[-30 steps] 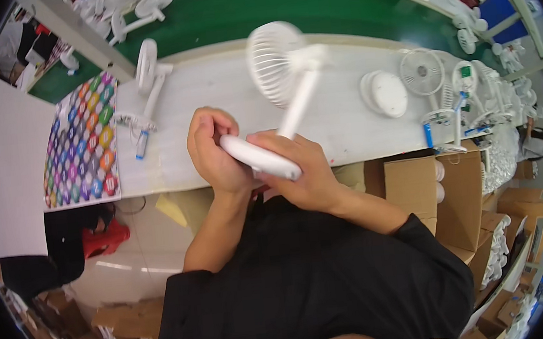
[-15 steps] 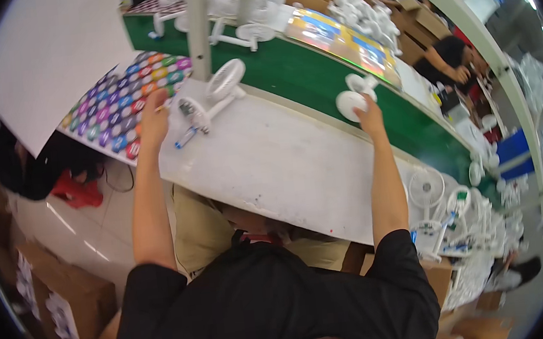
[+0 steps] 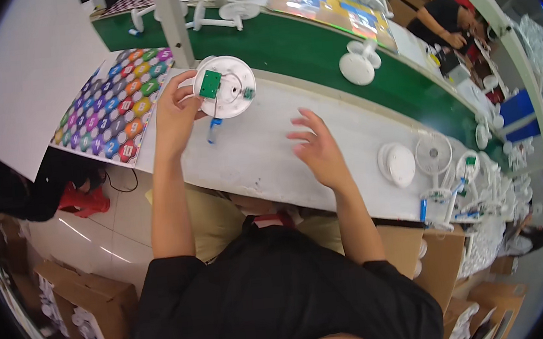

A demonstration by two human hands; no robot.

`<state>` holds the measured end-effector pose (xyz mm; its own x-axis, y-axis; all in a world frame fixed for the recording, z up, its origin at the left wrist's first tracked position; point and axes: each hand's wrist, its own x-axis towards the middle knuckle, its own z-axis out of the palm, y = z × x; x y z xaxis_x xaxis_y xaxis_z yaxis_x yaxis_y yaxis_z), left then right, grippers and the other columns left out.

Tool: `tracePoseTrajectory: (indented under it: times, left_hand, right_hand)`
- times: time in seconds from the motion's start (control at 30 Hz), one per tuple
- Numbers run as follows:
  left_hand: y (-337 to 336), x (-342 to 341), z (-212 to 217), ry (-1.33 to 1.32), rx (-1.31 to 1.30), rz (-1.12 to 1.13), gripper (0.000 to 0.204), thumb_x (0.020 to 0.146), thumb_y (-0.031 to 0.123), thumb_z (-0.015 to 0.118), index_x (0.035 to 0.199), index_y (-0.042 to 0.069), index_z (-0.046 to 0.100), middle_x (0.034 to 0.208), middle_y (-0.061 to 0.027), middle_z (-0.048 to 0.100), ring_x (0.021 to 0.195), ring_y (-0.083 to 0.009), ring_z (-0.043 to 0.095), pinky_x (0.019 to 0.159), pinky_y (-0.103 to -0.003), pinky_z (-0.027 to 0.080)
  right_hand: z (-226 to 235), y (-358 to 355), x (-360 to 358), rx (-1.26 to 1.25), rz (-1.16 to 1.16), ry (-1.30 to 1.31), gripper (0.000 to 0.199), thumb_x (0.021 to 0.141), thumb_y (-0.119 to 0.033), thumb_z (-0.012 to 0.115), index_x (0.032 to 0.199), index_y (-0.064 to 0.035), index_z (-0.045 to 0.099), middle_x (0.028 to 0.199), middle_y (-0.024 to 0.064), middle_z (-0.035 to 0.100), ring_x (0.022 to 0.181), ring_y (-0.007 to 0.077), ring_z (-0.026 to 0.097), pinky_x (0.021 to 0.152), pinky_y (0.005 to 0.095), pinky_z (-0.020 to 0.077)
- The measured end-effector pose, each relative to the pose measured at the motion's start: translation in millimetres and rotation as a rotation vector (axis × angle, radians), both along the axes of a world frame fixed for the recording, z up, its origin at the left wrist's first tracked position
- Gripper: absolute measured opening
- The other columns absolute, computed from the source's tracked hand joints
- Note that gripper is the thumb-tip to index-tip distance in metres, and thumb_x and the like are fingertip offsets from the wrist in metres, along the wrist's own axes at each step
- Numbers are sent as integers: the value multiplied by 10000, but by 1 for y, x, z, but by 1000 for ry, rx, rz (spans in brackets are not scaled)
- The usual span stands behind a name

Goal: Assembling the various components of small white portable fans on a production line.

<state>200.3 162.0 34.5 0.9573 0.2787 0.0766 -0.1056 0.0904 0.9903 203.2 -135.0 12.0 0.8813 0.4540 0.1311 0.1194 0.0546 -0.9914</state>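
My left hand point(image 3: 177, 121) grips a small white desk fan point(image 3: 236, 75) by its round base, the open underside facing me. A green circuit board point(image 3: 210, 84) and thin wires show inside it, and a blue cylindrical battery point(image 3: 215, 130) dangles below. The rest of this fan is mostly hidden behind the base. My right hand point(image 3: 319, 148) hovers over the white tabletop point(image 3: 269, 150), fingers spread and nothing in them. On the green belt beyond, another white fan point(image 3: 358, 68) lies with its round base toward me. White round covers point(image 3: 397, 164) sit to the right of my right hand.
Several white fans point(image 3: 433, 155), some with boards and batteries exposed, crowd the table's right end. A metal post point(image 3: 173, 28) rises at the back left, beside a sheet of coloured hexagons point(image 3: 115, 103). A co-worker point(image 3: 444, 25) sits across the belt. Cardboard boxes point(image 3: 94, 297) stand lower left.
My right hand has let go of the fan on the belt and drawn back toward the middle. My left hand has taken up the fan from the table, its open underside now facing me.
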Motion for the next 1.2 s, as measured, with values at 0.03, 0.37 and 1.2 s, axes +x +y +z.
tracePoseTrajectory:
  times: [0.03,0.37,1.2]
  left_hand:
    - [-21,-7,8,-14,-25,57,533,828,-100,505,1339,52,478,1140,-158,579,847,-192,641,710,-250,561]
    - [-152,-83,46,-147,84,-48,600,777,-45,586,1349,61,439,1258,-191,446,1062,-304,558,863,-365,530]
    - [-171,-81,32,-256,85,-1,60,881,14,545,939,18,531,1086,-135,588,896,-175,531,778,-280,448]
  right_hand:
    - [5,13,-5,16,-46,-5,648,839,46,534,1451,-64,353,1335,172,440,1090,264,554,892,323,471]
    - [47,-7,-26,2,-209,-243,369,833,7,595,1200,-26,611,1131,145,584,907,218,587,764,268,473]
    - [60,4,-52,-228,-501,-690,231,751,-3,662,965,-67,722,1075,72,608,897,217,561,722,291,465]
